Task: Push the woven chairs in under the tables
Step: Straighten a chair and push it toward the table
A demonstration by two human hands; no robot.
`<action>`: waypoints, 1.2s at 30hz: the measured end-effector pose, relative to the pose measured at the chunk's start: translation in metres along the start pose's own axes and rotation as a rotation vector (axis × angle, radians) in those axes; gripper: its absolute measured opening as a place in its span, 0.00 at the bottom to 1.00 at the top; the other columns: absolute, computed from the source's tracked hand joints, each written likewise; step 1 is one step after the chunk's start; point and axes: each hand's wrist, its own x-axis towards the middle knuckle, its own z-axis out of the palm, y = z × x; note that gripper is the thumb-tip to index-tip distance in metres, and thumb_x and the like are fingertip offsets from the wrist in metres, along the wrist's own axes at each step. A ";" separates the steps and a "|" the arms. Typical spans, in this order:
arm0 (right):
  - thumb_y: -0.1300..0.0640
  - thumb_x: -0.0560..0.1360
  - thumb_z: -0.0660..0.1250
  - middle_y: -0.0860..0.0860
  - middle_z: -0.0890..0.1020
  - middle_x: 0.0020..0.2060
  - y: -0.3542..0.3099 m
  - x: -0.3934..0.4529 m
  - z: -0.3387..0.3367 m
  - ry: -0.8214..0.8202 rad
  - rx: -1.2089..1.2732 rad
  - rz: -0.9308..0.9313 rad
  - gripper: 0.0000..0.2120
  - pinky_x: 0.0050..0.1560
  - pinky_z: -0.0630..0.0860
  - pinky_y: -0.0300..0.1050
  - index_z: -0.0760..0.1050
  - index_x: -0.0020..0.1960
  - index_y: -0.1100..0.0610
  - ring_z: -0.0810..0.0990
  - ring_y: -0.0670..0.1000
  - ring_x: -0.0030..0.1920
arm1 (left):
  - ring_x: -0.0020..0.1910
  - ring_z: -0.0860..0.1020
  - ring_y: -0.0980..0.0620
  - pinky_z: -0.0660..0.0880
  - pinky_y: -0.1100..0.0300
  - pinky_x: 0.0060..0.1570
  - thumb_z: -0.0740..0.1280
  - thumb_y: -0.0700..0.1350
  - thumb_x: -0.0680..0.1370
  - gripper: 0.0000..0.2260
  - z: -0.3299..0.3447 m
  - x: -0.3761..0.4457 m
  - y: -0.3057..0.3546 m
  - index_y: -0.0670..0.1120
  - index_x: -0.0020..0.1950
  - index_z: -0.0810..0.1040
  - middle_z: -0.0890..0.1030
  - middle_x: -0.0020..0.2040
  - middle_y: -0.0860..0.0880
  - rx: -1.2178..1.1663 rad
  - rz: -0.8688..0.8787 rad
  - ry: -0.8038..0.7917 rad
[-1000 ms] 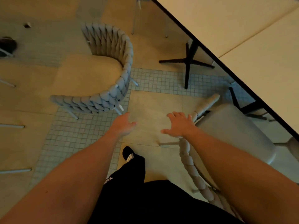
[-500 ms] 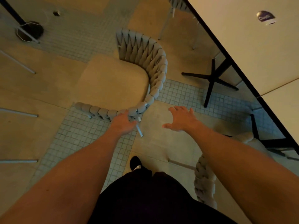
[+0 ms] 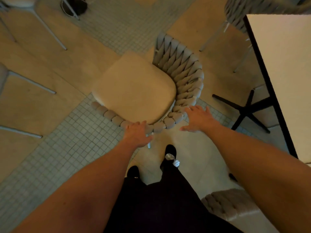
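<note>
A woven chair [image 3: 183, 76], with a grey braided backrest and a tan seat cushion [image 3: 134, 88], stands in the middle of the floor, left of the white table [image 3: 286, 78]. Its backrest curves toward me. My left hand [image 3: 137, 134] grips the near rim of the backrest, fingers curled over the braid. My right hand [image 3: 199, 121] is spread with straight fingers, its fingertips at the right corner of the backrest. I cannot tell if they touch it.
The table's black cross foot [image 3: 246, 111] stands right of the chair. A second woven chair [image 3: 244, 9] is at the table's far end, a third [image 3: 227, 206] by my right leg. Thin metal chair legs [image 3: 32, 83] cross the floor at left.
I have stepped up to the chair. My left hand has closed over the backrest rim, and my right hand has reached forward to the backrest's right corner.
</note>
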 end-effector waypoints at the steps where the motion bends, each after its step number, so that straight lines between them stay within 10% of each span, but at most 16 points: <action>1: 0.29 0.72 0.67 0.53 0.60 0.80 0.006 0.010 -0.006 -0.009 -0.036 -0.025 0.47 0.77 0.51 0.69 0.55 0.82 0.51 0.54 0.59 0.80 | 0.73 0.67 0.40 0.61 0.43 0.74 0.65 0.64 0.77 0.38 0.001 0.003 0.004 0.46 0.80 0.59 0.69 0.75 0.41 -0.001 -0.011 0.005; 24: 0.31 0.68 0.74 0.52 0.62 0.78 0.088 0.189 -0.072 -0.199 -0.772 -0.428 0.47 0.74 0.56 0.67 0.58 0.79 0.46 0.58 0.58 0.79 | 0.69 0.70 0.39 0.38 0.21 0.67 0.70 0.68 0.71 0.36 0.017 0.084 0.108 0.51 0.73 0.68 0.75 0.67 0.48 -0.122 -0.319 -0.093; 30: 0.32 0.68 0.74 0.50 0.73 0.71 0.096 0.217 -0.061 -0.258 -0.865 -0.481 0.42 0.74 0.55 0.67 0.62 0.75 0.46 0.69 0.56 0.73 | 0.59 0.77 0.42 0.56 0.30 0.70 0.72 0.60 0.72 0.22 0.020 0.103 0.110 0.53 0.61 0.75 0.80 0.57 0.49 -0.088 -0.303 -0.085; 33: 0.29 0.68 0.72 0.48 0.79 0.63 0.095 0.220 -0.064 -0.241 -0.817 -0.541 0.38 0.64 0.74 0.54 0.66 0.71 0.46 0.77 0.54 0.64 | 0.53 0.80 0.44 0.70 0.52 0.49 0.69 0.52 0.75 0.12 0.026 0.104 0.107 0.53 0.57 0.77 0.81 0.54 0.48 -0.097 -0.259 0.016; 36: 0.27 0.68 0.70 0.48 0.80 0.61 0.094 0.213 -0.063 -0.231 -0.812 -0.564 0.37 0.58 0.77 0.51 0.68 0.69 0.47 0.79 0.54 0.62 | 0.52 0.80 0.43 0.70 0.53 0.44 0.68 0.50 0.76 0.09 0.030 0.101 0.106 0.53 0.56 0.78 0.82 0.53 0.48 -0.098 -0.240 0.036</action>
